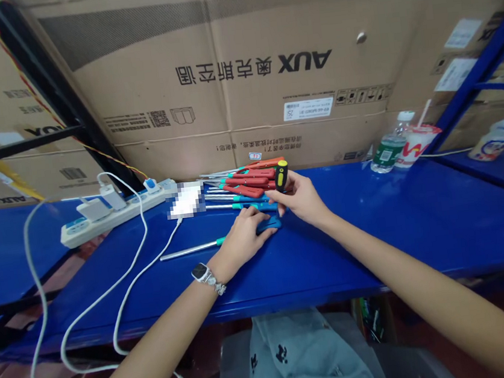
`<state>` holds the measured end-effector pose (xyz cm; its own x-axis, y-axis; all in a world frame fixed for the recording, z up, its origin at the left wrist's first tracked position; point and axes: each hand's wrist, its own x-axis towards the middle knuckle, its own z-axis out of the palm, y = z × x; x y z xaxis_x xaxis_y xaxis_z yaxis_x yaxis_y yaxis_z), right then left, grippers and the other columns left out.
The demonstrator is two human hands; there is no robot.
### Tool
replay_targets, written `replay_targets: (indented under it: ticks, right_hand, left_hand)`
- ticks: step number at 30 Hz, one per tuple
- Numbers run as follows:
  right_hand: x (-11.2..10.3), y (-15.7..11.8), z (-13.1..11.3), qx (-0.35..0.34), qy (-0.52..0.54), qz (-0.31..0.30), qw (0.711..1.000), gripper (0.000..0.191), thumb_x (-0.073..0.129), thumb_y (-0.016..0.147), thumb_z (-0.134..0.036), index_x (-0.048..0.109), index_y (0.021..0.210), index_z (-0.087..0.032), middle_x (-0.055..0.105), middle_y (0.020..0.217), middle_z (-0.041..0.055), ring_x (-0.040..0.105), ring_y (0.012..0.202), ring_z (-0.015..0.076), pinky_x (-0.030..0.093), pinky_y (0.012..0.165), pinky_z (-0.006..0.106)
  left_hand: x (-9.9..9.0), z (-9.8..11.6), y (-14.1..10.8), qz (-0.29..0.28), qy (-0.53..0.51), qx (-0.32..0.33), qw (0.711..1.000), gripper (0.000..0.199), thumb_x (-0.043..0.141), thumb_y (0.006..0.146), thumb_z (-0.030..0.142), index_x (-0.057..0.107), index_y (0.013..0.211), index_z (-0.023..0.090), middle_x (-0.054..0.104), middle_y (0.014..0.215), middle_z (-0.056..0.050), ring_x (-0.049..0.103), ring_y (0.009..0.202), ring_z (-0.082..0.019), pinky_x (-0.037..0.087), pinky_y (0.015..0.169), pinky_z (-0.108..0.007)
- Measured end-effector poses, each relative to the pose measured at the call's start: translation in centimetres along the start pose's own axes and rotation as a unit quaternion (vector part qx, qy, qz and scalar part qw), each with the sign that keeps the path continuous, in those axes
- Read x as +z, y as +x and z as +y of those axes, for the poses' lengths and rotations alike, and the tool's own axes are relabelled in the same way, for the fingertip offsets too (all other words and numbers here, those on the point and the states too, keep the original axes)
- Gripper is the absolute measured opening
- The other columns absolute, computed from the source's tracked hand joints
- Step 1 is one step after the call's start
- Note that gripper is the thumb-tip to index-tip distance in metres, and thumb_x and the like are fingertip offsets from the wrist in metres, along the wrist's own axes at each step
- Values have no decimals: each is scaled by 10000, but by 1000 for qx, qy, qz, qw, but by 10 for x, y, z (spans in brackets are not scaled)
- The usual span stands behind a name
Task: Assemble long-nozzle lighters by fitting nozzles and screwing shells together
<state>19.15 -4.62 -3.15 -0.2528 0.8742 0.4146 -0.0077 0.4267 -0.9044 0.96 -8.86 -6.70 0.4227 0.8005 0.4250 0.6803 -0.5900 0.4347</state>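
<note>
My left hand (243, 236) is closed around a blue-handled screwdriver (270, 223) lying low over the blue shelf, its metal shaft pointing left. In the fingers of my right hand (301, 198) a black-and-yellow-handled screwdriver (282, 175) stands nearly upright; its lower end is hidden by the hand. Just beyond both hands lies a pile of red-handled screwdrivers (248, 180), shafts to the left. Several more with blue handles (254, 206) lie in front of the red ones, partly covered by my hands.
On the left a white power strip (120, 213) carries plugs and loose white cables (139, 259). Beside the pile lies a blurred-out white device (186, 199). A water bottle (388, 146) and a cup with a straw (418, 144) stand right. Large cardboard boxes (246, 104) rise behind.
</note>
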Motion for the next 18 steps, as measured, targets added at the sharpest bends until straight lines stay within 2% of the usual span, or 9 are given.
replay_targets:
  ticks: [3,7,9,11,15,18]
  right_hand:
    - [0,-1,1,5,13,3,1000,437,811,758,-515,554,965,-228,624,672,-39,579,424,138,476,436,298]
    - [-7,-5,-6,36,43,-90,994,452,732,799,-600,610,988,-208,654,778,-18,631,525,130,572,533,317]
    - [-9,-5,-8,47,40,-116,991,439,742,790,-595,623,941,-200,645,712,-25,621,525,135,587,541,325]
    - [-6,-3,-7,46,24,-95,994,408,781,768,-555,608,887,-205,614,614,-41,595,482,139,568,497,316]
    - [5,0,0,30,5,2,1000,430,845,723,-486,517,847,-237,647,648,-33,569,420,134,487,400,285]
    - [6,-3,1,22,13,0,1000,410,810,777,-484,543,977,-244,634,637,-48,566,417,135,487,408,282]
  left_hand:
    - [-2,1,1,-2,0,-5,1000,234,698,919,369,748,1072,199,647,1007,-99,609,995,-291,524,905,-454]
    - [-4,1,1,-7,-5,-13,1000,253,708,913,381,759,1092,209,658,1007,-91,618,1007,-291,532,901,-445]
    - [-4,1,1,-7,-3,-15,1000,260,708,915,383,758,1107,215,659,1014,-88,619,1017,-286,535,906,-443]
    - [-4,1,1,-11,2,-17,1000,262,712,915,369,756,1115,205,658,1027,-90,617,1025,-280,532,923,-443]
    - [-4,2,2,-17,9,-23,1000,263,719,914,347,757,1120,190,657,1052,-92,617,1033,-273,527,941,-431]
    - [-5,2,1,-16,13,-23,1000,263,724,910,351,759,1114,188,653,1033,-89,615,1023,-271,529,924,-418]
